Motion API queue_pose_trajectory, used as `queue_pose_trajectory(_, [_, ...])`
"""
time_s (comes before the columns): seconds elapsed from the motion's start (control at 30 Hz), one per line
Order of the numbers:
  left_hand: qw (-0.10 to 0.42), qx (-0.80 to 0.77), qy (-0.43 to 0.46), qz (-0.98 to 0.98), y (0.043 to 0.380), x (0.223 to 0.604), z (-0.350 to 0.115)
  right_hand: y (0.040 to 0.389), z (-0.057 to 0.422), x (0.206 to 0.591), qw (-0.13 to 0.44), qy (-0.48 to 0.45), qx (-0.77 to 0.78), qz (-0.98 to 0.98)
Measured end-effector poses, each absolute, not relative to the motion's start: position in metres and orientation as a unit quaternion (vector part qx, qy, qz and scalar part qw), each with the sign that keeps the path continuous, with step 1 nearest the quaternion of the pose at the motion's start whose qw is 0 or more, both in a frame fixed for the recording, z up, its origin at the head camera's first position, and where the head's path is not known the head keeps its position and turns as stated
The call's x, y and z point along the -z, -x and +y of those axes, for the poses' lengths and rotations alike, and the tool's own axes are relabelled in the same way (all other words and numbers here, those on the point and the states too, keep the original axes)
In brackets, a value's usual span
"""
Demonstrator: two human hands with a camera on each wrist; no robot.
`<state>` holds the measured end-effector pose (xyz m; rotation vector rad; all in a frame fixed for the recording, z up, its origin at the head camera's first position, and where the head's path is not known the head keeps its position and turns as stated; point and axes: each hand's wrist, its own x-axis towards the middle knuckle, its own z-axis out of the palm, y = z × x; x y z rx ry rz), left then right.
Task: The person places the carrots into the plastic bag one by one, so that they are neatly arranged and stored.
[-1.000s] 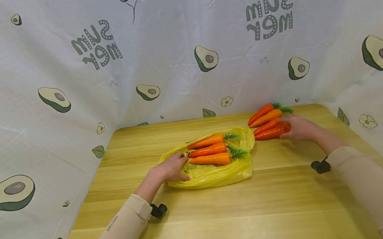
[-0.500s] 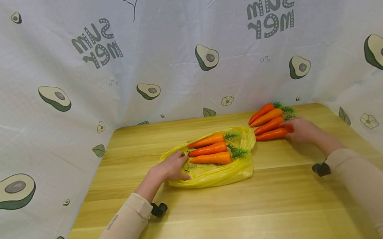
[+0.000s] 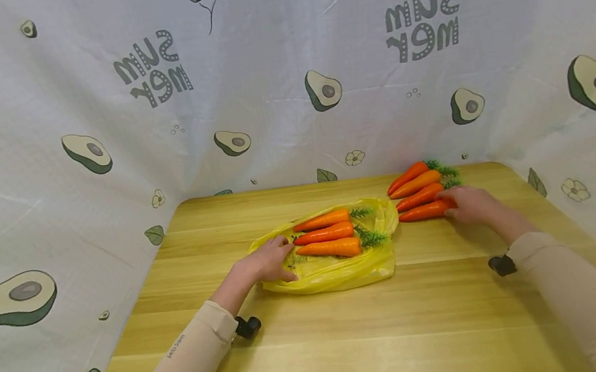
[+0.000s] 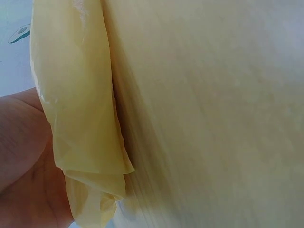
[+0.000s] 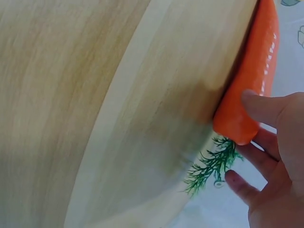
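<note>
The left hand [image 3: 264, 264] rests on the left end of a yellow plastic bag [image 3: 336, 268] that lies flat near the middle of the wooden table [image 3: 350, 341]. Its fingers lie on the bag, thumb toward the near side; in the left wrist view the palm [image 4: 23, 161] sits against a folded edge of the bag [image 4: 80, 118], but whether the fingers pinch the plastic cannot be told. Three carrots [image 3: 326, 233] lie side by side on top of the bag, tips pointing left, green tops to the right.

The right hand [image 3: 470, 203] is at the far right corner of the table, beside a group of four carrots [image 3: 415, 187] that lie on the bare wood just right of the bag. Its fingertips touch the thick end of the nearest carrot [image 3: 425, 212] of the four. In the right wrist view the thumb [image 5: 261, 107] presses on the blunt end of this carrot [image 5: 251, 85], the other fingers are loosely spread beneath its green top [image 5: 211, 164], not wrapped around it.

A white cloth printed with avocados [image 3: 284, 76] hangs behind and around the table.
</note>
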<state>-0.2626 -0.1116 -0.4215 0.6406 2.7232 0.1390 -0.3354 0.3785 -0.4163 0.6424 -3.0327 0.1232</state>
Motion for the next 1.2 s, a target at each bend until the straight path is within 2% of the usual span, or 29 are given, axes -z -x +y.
queue_pose_trajectory(0.83, [0.164, -0.051, -0.229, 0.958, 0.261, 0.420, -0.112, 0.325, 0.383, 0.411, 0.031, -0.234, -0.065, -0.969])
queue_pose_trajectory(1.2, [0.162, -0.056, -0.230, 0.958, 0.260, 0.419, -0.111, 0.322, 0.382, 0.403, 0.017, -0.223, -0.072, -0.972])
